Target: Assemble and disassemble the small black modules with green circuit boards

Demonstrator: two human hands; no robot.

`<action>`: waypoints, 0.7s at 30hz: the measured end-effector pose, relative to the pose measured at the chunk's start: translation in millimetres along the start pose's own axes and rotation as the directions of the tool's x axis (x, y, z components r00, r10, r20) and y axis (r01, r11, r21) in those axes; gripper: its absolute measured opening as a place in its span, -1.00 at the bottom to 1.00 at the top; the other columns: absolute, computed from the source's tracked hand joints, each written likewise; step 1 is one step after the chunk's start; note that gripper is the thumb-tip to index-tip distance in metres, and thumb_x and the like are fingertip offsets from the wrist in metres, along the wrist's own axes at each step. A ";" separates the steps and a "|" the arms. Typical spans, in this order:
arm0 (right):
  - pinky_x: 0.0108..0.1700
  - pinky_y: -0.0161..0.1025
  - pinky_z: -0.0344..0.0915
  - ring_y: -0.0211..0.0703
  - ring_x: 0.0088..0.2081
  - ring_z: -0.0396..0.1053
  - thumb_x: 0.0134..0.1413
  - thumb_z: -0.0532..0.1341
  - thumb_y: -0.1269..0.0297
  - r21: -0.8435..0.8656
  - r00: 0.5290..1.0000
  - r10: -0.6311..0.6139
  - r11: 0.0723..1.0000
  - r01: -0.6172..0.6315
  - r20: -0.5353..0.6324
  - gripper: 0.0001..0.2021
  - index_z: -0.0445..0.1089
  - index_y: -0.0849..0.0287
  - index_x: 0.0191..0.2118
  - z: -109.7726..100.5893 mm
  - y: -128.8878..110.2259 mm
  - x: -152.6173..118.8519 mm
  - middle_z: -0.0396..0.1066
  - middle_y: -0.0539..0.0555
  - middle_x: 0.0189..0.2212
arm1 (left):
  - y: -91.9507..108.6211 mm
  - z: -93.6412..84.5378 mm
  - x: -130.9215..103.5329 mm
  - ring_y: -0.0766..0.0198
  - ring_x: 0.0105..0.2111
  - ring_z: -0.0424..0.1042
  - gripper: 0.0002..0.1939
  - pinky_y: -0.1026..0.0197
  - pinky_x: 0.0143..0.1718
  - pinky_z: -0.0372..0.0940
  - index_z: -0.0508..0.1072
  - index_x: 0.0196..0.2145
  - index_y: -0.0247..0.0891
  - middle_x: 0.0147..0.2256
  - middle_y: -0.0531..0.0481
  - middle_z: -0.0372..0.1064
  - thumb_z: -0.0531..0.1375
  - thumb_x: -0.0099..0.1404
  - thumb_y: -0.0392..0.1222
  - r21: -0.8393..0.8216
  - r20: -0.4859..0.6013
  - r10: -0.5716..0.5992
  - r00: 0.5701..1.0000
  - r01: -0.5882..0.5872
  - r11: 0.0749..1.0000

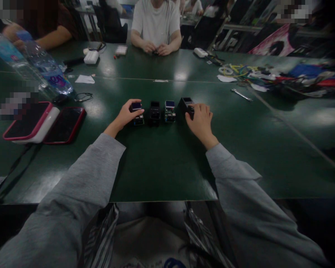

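Four small devices would be several, standing in a row on the green table. At the row's left end, my left hand (pixel 127 114) is closed around a small circuit board with a screen (pixel 139 121), thumb across its front. Beside it stands a small black boxed device (pixel 154 112), untouched. To the right of that is a bare circuit board with a small screen (pixel 170 112), also untouched. My right hand (pixel 201 121) grips a black boxed device (pixel 185 103) at the right end, which sits at an angle. My fingers hide part of it.
Two phones (pixel 64 125) and plastic water bottles (pixel 51 76) are on the left. A wrench (pixel 241 95) and a heap of cables (pixel 279 80) lie to the right. A person in a white shirt (pixel 156 24) sits opposite, hands on the table (pixel 167 163).
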State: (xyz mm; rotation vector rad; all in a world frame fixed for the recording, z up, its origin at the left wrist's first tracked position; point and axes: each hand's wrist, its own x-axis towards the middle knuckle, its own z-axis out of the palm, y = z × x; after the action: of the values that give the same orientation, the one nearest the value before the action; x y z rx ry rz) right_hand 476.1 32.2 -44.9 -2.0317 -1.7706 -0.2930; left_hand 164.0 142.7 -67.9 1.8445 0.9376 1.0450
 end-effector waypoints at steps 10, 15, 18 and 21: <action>0.09 0.22 0.21 0.30 0.16 0.16 0.25 0.08 0.23 0.010 1.000 -0.006 1.000 0.006 -0.013 -0.58 0.27 0.23 0.18 0.5 -2.9 -0.5 0.23 0.37 0.12 | 6.6 -0.5 -1.9 0.03 0.06 0.44 -0.46 -0.11 0.13 0.34 0.38 0.08 -0.15 0.05 -0.15 0.44 0.36 0.18 -0.04 -0.005 -0.009 -0.028 1.000 0.028 1.000; 0.11 0.26 0.18 0.32 0.18 0.13 0.25 0.08 0.23 0.027 1.000 -0.004 1.000 0.004 -0.003 -0.58 0.25 0.20 0.19 0.8 -3.4 -0.8 0.21 0.37 0.14 | 5.2 -0.8 -1.6 0.04 0.06 0.43 -0.48 -0.12 0.13 0.34 0.36 0.09 -0.12 0.06 -0.13 0.43 0.34 0.20 -0.04 0.009 0.000 -0.022 1.000 0.022 1.000; 0.12 0.26 0.17 0.31 0.19 0.12 0.26 0.07 0.24 0.034 1.000 -0.006 0.999 0.006 -0.001 -0.58 0.24 0.21 0.20 1.2 -2.7 -0.8 0.20 0.37 0.14 | 5.0 -1.1 -1.5 0.03 0.07 0.43 -0.48 -0.13 0.13 0.34 0.35 0.10 -0.11 0.06 -0.14 0.42 0.33 0.21 -0.06 0.014 0.013 -0.020 1.000 0.020 1.000; 0.12 0.25 0.18 0.31 0.19 0.12 0.26 0.07 0.24 0.025 1.000 -0.007 1.000 0.007 0.001 -0.58 0.24 0.22 0.20 1.5 -2.2 -0.6 0.20 0.37 0.14 | 5.9 -1.4 -1.8 0.02 0.07 0.43 -0.47 -0.13 0.13 0.33 0.35 0.10 -0.13 0.06 -0.15 0.42 0.35 0.20 -0.06 0.003 0.014 -0.036 0.999 0.036 0.999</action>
State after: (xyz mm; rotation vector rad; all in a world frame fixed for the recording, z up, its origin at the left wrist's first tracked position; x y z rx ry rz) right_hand 473.7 32.6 -46.1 -2.0090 -1.7739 -0.2706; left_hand 163.2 139.1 -62.8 1.8282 0.9607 1.0087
